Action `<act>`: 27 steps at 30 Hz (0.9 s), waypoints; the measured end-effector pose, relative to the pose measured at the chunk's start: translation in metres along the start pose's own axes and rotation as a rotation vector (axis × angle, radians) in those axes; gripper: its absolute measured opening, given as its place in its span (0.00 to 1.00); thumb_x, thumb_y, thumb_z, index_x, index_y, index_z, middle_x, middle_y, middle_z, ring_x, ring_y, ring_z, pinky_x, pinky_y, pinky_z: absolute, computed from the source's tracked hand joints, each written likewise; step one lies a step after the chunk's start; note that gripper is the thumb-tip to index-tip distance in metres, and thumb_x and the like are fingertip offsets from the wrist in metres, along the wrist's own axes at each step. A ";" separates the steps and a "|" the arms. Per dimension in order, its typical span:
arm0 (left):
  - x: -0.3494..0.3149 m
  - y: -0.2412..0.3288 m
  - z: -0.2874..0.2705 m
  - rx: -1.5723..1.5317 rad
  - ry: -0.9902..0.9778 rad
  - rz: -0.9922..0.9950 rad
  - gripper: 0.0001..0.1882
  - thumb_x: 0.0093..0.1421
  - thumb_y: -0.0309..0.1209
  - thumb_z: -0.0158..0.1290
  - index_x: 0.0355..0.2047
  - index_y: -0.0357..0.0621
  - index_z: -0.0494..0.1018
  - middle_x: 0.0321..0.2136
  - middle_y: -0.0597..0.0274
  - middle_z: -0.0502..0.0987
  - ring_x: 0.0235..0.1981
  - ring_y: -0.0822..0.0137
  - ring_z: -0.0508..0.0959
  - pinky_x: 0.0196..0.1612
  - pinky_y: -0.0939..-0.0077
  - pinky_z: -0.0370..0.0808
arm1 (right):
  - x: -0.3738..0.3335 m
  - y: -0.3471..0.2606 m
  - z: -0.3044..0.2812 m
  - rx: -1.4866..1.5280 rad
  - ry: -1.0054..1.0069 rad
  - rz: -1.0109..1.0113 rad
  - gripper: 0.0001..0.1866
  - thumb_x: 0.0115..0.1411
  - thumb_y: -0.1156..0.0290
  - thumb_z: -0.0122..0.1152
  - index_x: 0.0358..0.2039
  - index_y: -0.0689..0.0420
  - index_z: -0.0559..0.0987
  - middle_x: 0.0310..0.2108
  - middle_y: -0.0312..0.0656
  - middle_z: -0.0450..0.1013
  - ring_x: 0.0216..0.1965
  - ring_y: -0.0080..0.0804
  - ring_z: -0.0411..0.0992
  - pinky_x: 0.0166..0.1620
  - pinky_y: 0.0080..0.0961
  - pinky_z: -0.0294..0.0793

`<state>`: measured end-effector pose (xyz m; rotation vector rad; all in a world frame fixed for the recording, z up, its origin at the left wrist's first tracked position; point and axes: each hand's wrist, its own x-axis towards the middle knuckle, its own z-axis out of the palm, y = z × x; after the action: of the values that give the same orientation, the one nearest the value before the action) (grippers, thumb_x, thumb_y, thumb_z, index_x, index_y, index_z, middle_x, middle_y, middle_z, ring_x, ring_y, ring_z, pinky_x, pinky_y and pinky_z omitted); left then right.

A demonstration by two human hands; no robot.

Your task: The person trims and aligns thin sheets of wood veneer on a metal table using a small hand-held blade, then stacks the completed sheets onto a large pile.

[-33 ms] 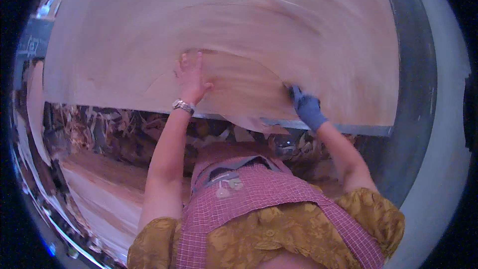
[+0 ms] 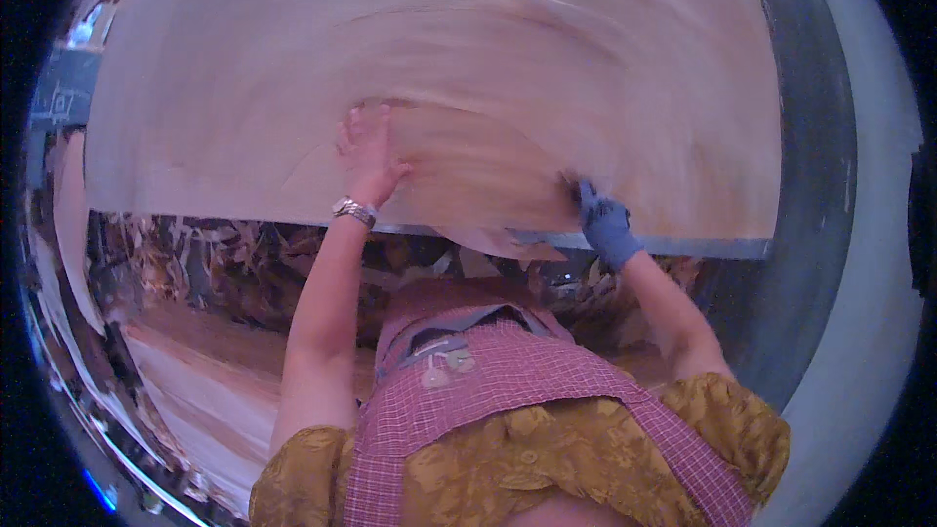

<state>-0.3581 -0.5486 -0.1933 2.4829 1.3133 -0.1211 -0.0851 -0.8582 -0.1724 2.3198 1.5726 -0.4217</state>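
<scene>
A large, thin, pale brown sheet (image 2: pixel 244 59), looking like wood veneer, lies flat with a faint curved line across it. On this sheet rests my bare left hand (image 2: pixel 371 156), palm down and fingers spread, with a metal-band watch (image 2: pixel 353 212) at the wrist. My right hand (image 2: pixel 607 224), in a blue glove, is closed around a small dark tool (image 2: pixel 569 187) near the sheet's front edge, right of centre. The tool's tip is at the surface, but blur and the fingers hide its kind.
Below the work surface's front edge lie many crumpled brown scraps (image 2: pixel 234 263). A loose piece (image 2: pixel 498 242) juts over that edge. More pale sheets (image 2: pixel 205 400) are at the lower left. A dark grey border (image 2: pixel 815 137) runs along the right.
My right hand has shifted slightly toward me and to the right with the dark tool. My left hand stays spread on the sheet, only a little farther left.
</scene>
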 end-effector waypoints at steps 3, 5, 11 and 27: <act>0.004 -0.009 0.005 0.030 0.021 0.066 0.59 0.41 0.47 0.71 0.70 0.65 0.49 0.69 0.42 0.48 0.69 0.37 0.48 0.68 0.42 0.51 | -0.047 0.000 0.032 0.170 -0.041 0.183 0.27 0.59 0.71 0.54 0.59 0.62 0.65 0.32 0.53 0.76 0.29 0.49 0.78 0.29 0.41 0.77; 0.003 -0.015 0.009 0.022 0.086 0.183 0.60 0.41 0.49 0.71 0.71 0.62 0.49 0.69 0.41 0.50 0.70 0.40 0.48 0.69 0.46 0.50 | -0.062 -0.003 0.055 0.201 -0.025 0.234 0.30 0.58 0.70 0.55 0.60 0.63 0.63 0.33 0.53 0.77 0.31 0.50 0.78 0.31 0.38 0.77; -0.001 0.010 -0.024 0.117 -0.117 0.085 0.61 0.42 0.55 0.68 0.71 0.52 0.49 0.69 0.39 0.50 0.71 0.46 0.48 0.70 0.48 0.47 | -0.154 0.002 0.077 0.140 -0.122 0.289 0.29 0.56 0.66 0.59 0.57 0.63 0.68 0.53 0.56 0.71 0.47 0.48 0.74 0.47 0.42 0.75; 0.170 -0.067 -0.097 -0.008 0.068 0.469 0.33 0.53 0.45 0.62 0.56 0.45 0.68 0.58 0.54 0.68 0.61 0.56 0.66 0.58 0.55 0.69 | 0.092 -0.188 -0.002 0.368 0.691 -0.352 0.16 0.55 0.65 0.58 0.46 0.47 0.77 0.36 0.41 0.72 0.37 0.46 0.71 0.41 0.47 0.70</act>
<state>-0.3229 -0.3476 -0.1564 2.7312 0.7184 0.0800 -0.2276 -0.7144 -0.2244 2.6279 2.4192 0.0490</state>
